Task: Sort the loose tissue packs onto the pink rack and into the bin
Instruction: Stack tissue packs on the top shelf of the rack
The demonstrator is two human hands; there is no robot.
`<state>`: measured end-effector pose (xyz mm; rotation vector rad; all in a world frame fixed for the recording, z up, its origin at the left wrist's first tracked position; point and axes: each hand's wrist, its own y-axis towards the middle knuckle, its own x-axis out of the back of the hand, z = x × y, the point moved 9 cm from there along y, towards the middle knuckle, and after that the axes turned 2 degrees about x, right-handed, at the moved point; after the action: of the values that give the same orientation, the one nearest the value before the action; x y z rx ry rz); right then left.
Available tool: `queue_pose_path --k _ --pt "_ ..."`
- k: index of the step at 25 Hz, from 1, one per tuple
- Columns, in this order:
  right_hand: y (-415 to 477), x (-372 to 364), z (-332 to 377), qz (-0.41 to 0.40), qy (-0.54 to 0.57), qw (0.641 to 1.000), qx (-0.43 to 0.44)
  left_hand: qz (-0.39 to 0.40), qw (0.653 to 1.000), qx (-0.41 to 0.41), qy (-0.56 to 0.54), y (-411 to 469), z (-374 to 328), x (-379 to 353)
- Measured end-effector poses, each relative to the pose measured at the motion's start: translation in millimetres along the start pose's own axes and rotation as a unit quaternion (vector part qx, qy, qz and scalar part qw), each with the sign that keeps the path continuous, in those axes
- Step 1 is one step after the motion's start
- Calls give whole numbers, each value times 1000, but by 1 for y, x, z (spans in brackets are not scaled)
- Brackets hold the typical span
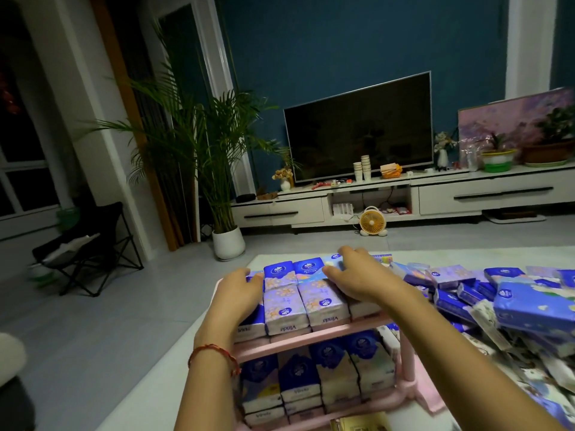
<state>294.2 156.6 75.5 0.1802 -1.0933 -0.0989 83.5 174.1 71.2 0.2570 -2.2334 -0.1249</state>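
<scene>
1. Tissue packs (306,301) laid flat in rows across the top tier of the pink rack (314,337), blue-and-lilac wrappers up, brand lettering facing the camera upside down.
2. More packs stood on end in the lower tier (314,381), pressed side by side, with further packs stacked flat beneath them.
3. Left hand (236,290) resting on the left end of the top row, fingers spread and laid flat over the outermost pack, palm down; red string bracelet (214,353) round that wrist.
4. Right hand (357,276) placed palm down over the right part of the top row, fingers spread and reaching toward the far packs, thumb toward the middle; nothing pinched in either hand.
5. Loose pile of packs (504,303) heaped just right of the rack on the white table (149,384), some dark blue, some pale and patterned, lying at all angles.
6. No bin recognisable in view.
7. Beyond the table: grey tiled floor, a potted palm (214,144) in a white pot, a folding chair (93,241) at left.
8. Against the blue wall: a low white TV stand (435,194) carrying a dark television (357,132), stacked paper cups (362,168), small vases and potted plants; a small yellow fan (372,221) on the floor below.
</scene>
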Motion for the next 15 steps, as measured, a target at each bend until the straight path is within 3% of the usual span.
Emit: queue_pose_path --k 2,6,15 --pt "-1 0 14 -15 -40 999 33 -3 997 -25 68 0 -9 -4" --pt "3 -22 26 38 -78 994 62 73 981 -16 178 -5 -8 -24" --pt "6 -25 26 28 -90 992 82 79 974 12 213 -12 -4 -30"
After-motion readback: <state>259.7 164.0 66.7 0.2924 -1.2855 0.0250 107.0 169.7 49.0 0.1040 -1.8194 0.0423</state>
